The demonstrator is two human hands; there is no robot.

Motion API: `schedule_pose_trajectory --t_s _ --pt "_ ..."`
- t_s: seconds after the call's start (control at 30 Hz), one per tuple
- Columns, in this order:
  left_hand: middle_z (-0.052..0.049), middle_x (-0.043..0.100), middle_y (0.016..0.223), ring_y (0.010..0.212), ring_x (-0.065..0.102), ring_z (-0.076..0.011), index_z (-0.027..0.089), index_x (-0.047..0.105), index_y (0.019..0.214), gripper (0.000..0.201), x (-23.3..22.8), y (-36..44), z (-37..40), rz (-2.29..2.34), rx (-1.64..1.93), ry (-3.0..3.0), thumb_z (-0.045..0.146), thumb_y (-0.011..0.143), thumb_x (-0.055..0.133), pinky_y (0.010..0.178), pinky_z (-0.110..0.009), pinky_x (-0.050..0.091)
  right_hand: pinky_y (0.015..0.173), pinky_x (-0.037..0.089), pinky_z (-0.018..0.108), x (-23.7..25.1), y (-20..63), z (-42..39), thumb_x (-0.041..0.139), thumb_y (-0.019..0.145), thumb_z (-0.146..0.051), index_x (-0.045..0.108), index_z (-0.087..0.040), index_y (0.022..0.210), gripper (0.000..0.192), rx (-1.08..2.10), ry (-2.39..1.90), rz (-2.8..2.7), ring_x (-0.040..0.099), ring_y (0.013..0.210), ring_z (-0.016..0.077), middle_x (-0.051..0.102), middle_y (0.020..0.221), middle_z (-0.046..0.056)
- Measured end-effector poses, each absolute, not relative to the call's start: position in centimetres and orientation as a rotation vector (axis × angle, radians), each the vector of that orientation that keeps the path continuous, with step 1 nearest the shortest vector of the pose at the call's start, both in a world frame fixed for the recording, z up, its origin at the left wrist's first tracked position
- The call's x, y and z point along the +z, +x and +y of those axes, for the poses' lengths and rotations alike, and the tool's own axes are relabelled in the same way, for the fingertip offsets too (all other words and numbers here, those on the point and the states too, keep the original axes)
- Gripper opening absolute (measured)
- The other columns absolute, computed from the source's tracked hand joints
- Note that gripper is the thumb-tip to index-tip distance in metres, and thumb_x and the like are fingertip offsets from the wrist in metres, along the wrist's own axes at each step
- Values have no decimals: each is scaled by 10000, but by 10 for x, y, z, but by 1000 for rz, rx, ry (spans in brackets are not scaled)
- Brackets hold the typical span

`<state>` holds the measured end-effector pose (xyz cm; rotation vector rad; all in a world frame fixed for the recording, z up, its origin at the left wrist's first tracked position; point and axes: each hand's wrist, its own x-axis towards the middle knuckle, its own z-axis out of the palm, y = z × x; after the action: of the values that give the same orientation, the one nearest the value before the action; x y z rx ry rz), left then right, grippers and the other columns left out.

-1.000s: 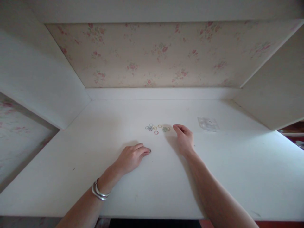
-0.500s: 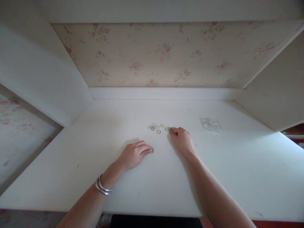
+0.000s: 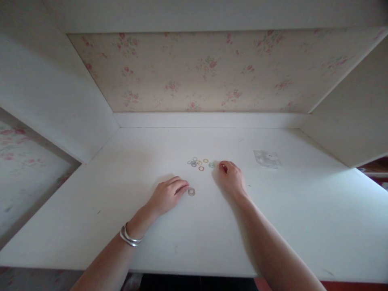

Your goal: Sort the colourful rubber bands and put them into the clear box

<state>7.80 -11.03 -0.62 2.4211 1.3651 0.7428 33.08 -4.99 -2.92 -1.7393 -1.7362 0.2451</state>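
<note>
My left hand (image 3: 170, 195) rests on the white tabletop with its fingers pressed together and nothing visible in them. Just beyond its fingertips lie brownish rings (image 3: 191, 191), thin like small bands. My right hand (image 3: 233, 180) has thumb and index finger pinched; whatever may be between them is hidden. Left of that pinch, with a small gap, are green rings (image 3: 211, 165). Further left a yellow ring (image 3: 205, 161), a red ring (image 3: 201, 168) and an overlapping cluster of grey rings (image 3: 193, 163) lie flat, with another yellow ring (image 3: 199, 163) against the cluster.
A clear plastic bag (image 3: 267, 159) lies on the tabletop (image 3: 194, 238) to the right. White side panels and a flowered back wall (image 3: 209, 72) enclose the desk. A small dark mark (image 3: 98, 212) shows at the left.
My left fingers have drawn back left from the brownish rings, which now show whole. My right hand has shifted slightly right, away from the green rings.
</note>
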Motion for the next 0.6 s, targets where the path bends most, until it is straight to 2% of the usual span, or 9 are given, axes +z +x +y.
schedule_pose_trajectory --t_s 0.37,0.6 --pt "-16 674 879 779 610 -125 210 666 933 205 -8 78 -107 1388 725 2363 278 921 472 697 -238 463 631 379 262 -18 327 -57 410 902 -355 674 -159 910 329 303 -1532 -1650 512 650 146 588 765 45" --pt "-16 676 874 784 604 -131 215 670 921 203 -4 78 -106 1416 727 2295 254 911 471 681 -235 469 645 407 227 -7 297 -102 389 941 -264 682 -220 948 297 513 -1052 -2181 536 683 120 572 776 34"
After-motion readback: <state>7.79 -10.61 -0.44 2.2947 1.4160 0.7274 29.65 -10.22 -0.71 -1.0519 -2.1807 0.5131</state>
